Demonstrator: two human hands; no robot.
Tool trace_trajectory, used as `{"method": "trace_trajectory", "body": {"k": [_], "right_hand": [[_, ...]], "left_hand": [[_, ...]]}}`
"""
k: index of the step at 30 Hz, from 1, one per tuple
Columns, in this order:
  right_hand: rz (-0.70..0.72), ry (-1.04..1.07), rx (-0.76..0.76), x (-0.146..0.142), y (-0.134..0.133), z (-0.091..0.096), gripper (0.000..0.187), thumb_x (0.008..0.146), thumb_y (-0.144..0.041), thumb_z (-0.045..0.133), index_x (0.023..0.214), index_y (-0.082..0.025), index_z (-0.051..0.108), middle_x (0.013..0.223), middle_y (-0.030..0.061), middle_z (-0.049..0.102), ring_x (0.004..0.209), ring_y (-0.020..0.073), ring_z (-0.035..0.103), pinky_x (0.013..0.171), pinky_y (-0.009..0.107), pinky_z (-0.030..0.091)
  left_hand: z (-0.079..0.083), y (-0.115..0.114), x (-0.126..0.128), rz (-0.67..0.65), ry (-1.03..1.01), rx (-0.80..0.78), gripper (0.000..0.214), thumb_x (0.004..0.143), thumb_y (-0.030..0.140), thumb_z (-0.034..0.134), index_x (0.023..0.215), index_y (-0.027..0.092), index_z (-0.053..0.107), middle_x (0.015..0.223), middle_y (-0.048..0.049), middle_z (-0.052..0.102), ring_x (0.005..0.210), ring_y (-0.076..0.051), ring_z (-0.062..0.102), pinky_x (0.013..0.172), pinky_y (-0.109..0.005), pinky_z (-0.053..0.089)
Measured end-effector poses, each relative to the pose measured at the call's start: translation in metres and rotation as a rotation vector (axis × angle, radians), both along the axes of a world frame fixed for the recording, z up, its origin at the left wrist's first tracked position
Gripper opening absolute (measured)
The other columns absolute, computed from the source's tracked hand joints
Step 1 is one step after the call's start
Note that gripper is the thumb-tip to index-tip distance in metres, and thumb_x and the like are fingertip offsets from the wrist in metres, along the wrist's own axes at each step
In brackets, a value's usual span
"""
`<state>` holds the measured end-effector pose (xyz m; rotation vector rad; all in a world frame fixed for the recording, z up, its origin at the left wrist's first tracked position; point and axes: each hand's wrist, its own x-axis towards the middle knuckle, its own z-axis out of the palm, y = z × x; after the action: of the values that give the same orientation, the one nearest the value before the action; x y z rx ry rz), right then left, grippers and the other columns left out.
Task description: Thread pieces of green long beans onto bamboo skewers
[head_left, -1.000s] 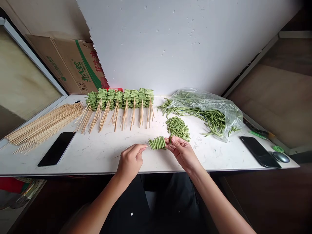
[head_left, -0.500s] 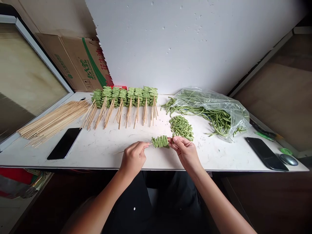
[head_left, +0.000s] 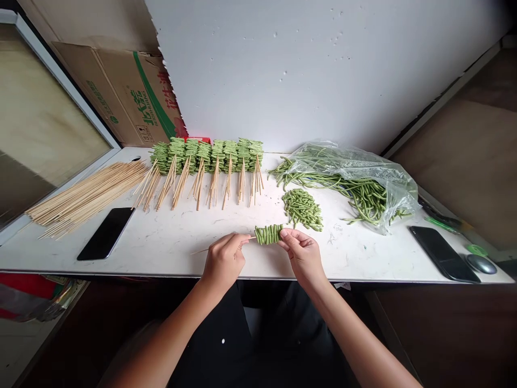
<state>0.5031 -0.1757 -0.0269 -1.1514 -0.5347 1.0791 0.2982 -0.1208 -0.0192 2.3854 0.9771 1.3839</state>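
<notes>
Between my hands, a bamboo skewer (head_left: 222,243) runs through a short stack of folded green long beans (head_left: 267,234). My left hand (head_left: 224,260) grips the skewer just left of the beans, with its bare end sticking out to the left. My right hand (head_left: 302,253) pinches the right end of the bean stack. Close behind that hand lies a heap of folded beans (head_left: 302,209). Further back, a clear plastic bag (head_left: 355,186) holds long green beans, and some spill out onto the table.
Filled skewers stand in a row (head_left: 205,156) along the wall, with a bundle of loose skewers (head_left: 89,196) to their left. Phones (head_left: 105,233) (head_left: 444,253) lie on both sides of the white table (head_left: 343,264). A mouse (head_left: 480,264) sits far right, and a cardboard box (head_left: 125,97) stands behind.
My left hand has moved right, closer to the beans, and the gap between my hands has narrowed. The whole scene has shifted slightly in view as my head moved.
</notes>
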Motion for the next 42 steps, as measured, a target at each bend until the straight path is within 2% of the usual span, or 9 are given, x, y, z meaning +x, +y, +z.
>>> {"method": "trace_trajectory", "body": {"k": [5, 8, 11, 17, 23, 28, 31, 36, 42], "right_hand": [[0.004, -0.015, 0.004, 0.004, 0.002, 0.006, 0.035, 0.07, -0.047, 0.095, 0.092, -0.021, 0.083, 0.099, 0.0065, 0.081, 0.093, 0.0227, 0.076, 0.093, 0.041, 0.064], [0.016, -0.06, 0.047, 0.02, 0.006, 0.014, 0.043, 0.081, -0.058, 0.084, 0.103, -0.021, 0.082, 0.112, 0.0115, 0.08, 0.107, 0.0283, 0.075, 0.095, 0.046, 0.062], [0.013, -0.371, 0.071, 0.041, 0.008, 0.017, 0.041, 0.092, -0.056, 0.073, 0.116, -0.024, 0.078, 0.113, 0.0113, 0.08, 0.115, 0.0301, 0.072, 0.096, 0.046, 0.058], [0.117, -1.279, 0.059, 0.052, 0.009, 0.006, 0.031, 0.104, -0.042, 0.056, 0.114, -0.025, 0.08, 0.108, 0.011, 0.077, 0.108, 0.0318, 0.06, 0.098, 0.05, 0.049], [0.196, -1.6, 0.006, 0.019, 0.023, 0.011, 0.026, 0.102, -0.034, 0.062, 0.115, -0.023, 0.082, 0.105, 0.0129, 0.073, 0.105, 0.0327, 0.053, 0.093, 0.045, 0.047], [0.303, -1.718, -0.067, 0.005, 0.045, 0.02, 0.017, 0.098, -0.025, 0.066, 0.098, -0.022, 0.083, 0.101, 0.0142, 0.074, 0.104, 0.0347, 0.055, 0.085, 0.046, 0.044], [0.278, -1.523, -0.008, 0.01, 0.047, 0.021, 0.016, 0.098, -0.025, 0.066, 0.095, -0.021, 0.082, 0.1, 0.0135, 0.077, 0.104, 0.0338, 0.059, 0.084, 0.046, 0.047], [0.279, -0.617, -0.054, 0.033, 0.031, 0.016, 0.03, 0.088, -0.051, 0.079, 0.093, -0.022, 0.081, 0.096, 0.0097, 0.081, 0.086, 0.0257, 0.071, 0.066, 0.035, 0.051], [0.156, -0.03, 0.013, 0.044, 0.018, 0.009, 0.035, 0.071, -0.04, 0.096, 0.1, -0.027, 0.083, 0.092, 0.0028, 0.082, 0.089, 0.0183, 0.075, 0.077, 0.028, 0.056]], "left_hand": [[0.001, 0.002, -0.001, 0.008, -0.005, -0.039, 0.04, 0.088, -0.005, 0.048, 0.102, 0.021, 0.075, 0.094, -0.0032, 0.083, 0.085, -0.019, 0.081, 0.075, -0.028, 0.067], [0.001, 0.007, -0.004, 0.03, -0.015, -0.086, 0.037, 0.091, -0.002, 0.049, 0.102, 0.021, 0.075, 0.096, -0.0032, 0.083, 0.087, -0.019, 0.081, 0.073, -0.028, 0.066], [-0.002, 0.014, -0.007, 0.071, -0.003, -0.127, 0.033, 0.093, 0.001, 0.051, 0.101, 0.022, 0.075, 0.095, -0.003, 0.083, 0.089, -0.02, 0.081, 0.073, -0.028, 0.065], [-0.008, 0.026, -0.013, 0.122, 0.028, -0.164, 0.028, 0.093, 0.005, 0.053, 0.099, 0.022, 0.076, 0.094, -0.0033, 0.083, 0.085, -0.021, 0.08, 0.073, -0.03, 0.063], [-0.008, 0.032, -0.018, 0.154, 0.034, -0.191, 0.026, 0.094, 0.007, 0.055, 0.1, 0.022, 0.076, 0.095, -0.003, 0.083, 0.086, -0.021, 0.08, 0.074, -0.03, 0.061], [-0.004, 0.036, -0.022, 0.175, 0.028, -0.179, 0.024, 0.094, 0.008, 0.056, 0.098, 0.021, 0.076, 0.096, -0.0029, 0.083, 0.086, -0.022, 0.08, 0.073, -0.03, 0.06], [-0.002, 0.036, -0.023, 0.173, 0.023, -0.167, 0.025, 0.095, 0.008, 0.056, 0.099, 0.021, 0.076, 0.096, -0.0023, 0.083, 0.087, -0.021, 0.08, 0.073, -0.029, 0.061], [0.001, 0.032, -0.022, 0.107, -0.041, -0.171, 0.022, 0.098, 0.011, 0.057, 0.099, 0.021, 0.076, 0.096, -0.0017, 0.083, 0.088, -0.02, 0.08, 0.077, -0.029, 0.062], [0.004, 0.021, -0.013, 0.014, -0.072, -0.149, 0.019, 0.1, 0.013, 0.059, 0.1, 0.021, 0.075, 0.096, -0.0016, 0.083, 0.088, -0.018, 0.08, 0.078, -0.027, 0.063]]}}
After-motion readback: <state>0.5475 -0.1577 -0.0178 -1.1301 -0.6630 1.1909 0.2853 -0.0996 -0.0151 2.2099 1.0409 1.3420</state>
